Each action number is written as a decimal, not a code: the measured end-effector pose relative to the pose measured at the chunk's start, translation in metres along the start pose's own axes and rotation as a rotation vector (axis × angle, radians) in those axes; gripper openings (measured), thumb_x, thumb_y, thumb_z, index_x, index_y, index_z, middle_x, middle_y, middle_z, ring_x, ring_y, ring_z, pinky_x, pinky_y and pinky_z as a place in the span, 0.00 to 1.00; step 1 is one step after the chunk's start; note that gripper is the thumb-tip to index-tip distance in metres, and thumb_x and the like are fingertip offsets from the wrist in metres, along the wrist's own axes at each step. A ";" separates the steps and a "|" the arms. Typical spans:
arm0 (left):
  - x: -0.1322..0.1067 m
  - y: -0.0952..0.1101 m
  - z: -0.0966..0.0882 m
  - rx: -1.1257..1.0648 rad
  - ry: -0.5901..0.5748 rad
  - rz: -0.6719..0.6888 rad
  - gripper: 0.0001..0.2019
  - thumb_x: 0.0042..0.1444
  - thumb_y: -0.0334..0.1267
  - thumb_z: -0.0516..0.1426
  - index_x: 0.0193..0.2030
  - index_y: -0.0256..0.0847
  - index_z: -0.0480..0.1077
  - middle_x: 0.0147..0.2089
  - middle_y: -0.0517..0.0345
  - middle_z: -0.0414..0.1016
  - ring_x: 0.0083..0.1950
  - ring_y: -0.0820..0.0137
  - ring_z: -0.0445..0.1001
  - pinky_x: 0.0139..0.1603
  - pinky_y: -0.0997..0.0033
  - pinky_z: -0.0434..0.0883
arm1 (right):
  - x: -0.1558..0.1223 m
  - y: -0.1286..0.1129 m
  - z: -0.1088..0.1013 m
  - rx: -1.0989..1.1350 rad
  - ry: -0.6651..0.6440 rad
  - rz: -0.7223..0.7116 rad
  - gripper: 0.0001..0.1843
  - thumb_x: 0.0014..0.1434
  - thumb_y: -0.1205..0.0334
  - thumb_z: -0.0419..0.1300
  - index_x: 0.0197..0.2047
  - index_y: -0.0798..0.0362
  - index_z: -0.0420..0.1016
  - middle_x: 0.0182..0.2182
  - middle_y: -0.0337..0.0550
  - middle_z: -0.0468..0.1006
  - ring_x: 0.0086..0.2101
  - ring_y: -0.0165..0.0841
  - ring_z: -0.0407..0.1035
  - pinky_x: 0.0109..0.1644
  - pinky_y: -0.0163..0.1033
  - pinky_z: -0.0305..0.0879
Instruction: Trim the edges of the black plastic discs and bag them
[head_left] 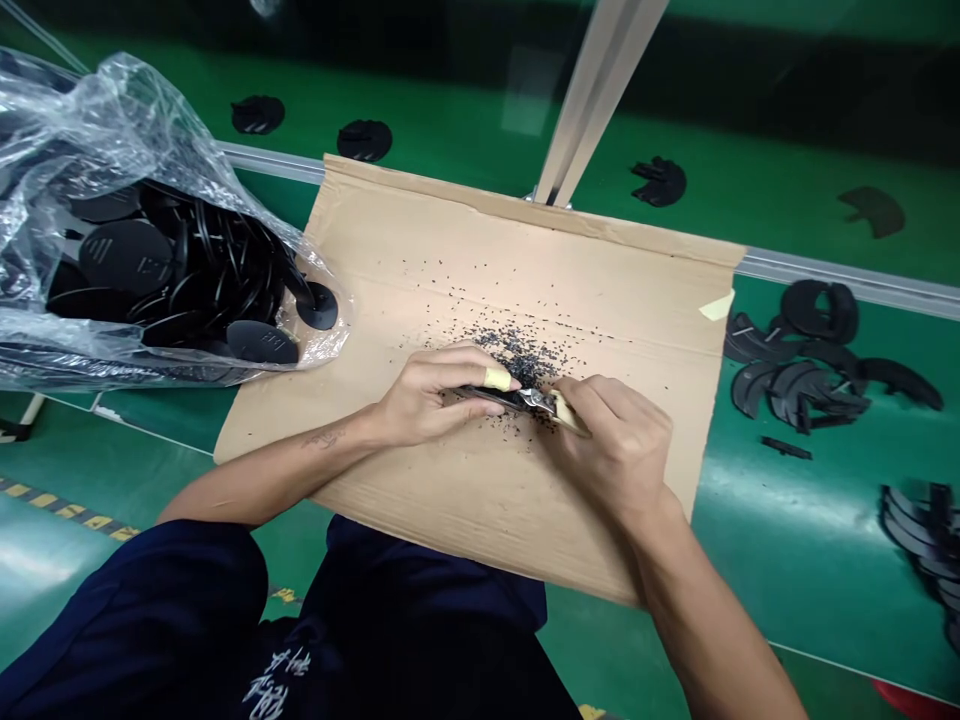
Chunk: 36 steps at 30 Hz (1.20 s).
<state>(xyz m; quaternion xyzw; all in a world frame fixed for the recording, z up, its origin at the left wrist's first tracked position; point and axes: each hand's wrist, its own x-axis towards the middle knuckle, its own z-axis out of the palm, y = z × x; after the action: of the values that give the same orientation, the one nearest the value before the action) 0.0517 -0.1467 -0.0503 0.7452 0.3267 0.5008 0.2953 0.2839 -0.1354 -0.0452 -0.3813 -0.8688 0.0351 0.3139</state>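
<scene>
My left hand [431,395] is closed around a flat black plastic part [495,398], with a yellow finger cot on one fingertip. My right hand [619,440] grips a small knife with a pale handle [562,410], its blade touching the part's edge. Both hands rest on a sheet of brown cardboard [420,260] lying on my lap and the table edge. Black plastic shavings [517,350] are scattered on the cardboard just beyond my hands.
A clear plastic bag [112,240] full of black round discs lies at the left. Curved black parts [802,370] are piled on the green table at the right. A few black pieces [364,140] lie beyond a metal rail [847,275]. A slanted metal bar [600,80] rises behind the cardboard.
</scene>
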 end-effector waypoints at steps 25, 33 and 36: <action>-0.002 0.000 0.000 0.180 -0.015 0.032 0.07 0.63 0.29 0.60 0.48 0.37 0.72 0.45 0.51 0.81 0.49 0.69 0.80 0.51 0.66 0.79 | 0.006 -0.010 0.000 0.235 0.025 -0.006 0.04 0.65 0.69 0.60 0.41 0.51 0.73 0.32 0.42 0.77 0.31 0.32 0.67 0.34 0.40 0.58; -0.005 -0.007 -0.002 0.375 -0.087 0.119 0.09 0.63 0.27 0.59 0.50 0.39 0.73 0.43 0.53 0.81 0.45 0.69 0.79 0.44 0.68 0.78 | 0.006 -0.017 -0.007 0.591 -0.030 -0.031 0.09 0.62 0.70 0.63 0.45 0.51 0.74 0.33 0.41 0.77 0.32 0.32 0.71 0.35 0.40 0.64; -0.003 -0.004 -0.003 0.303 -0.073 0.059 0.08 0.64 0.27 0.58 0.49 0.38 0.73 0.40 0.54 0.81 0.40 0.72 0.80 0.40 0.73 0.77 | 0.008 -0.010 -0.010 0.564 0.042 0.152 0.09 0.61 0.70 0.64 0.44 0.49 0.75 0.35 0.41 0.78 0.33 0.33 0.72 0.35 0.40 0.67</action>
<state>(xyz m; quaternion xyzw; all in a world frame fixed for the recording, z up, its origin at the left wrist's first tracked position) 0.0474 -0.1464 -0.0546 0.8080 0.3656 0.4270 0.1766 0.2791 -0.1384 -0.0298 -0.3436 -0.7871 0.2905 0.4220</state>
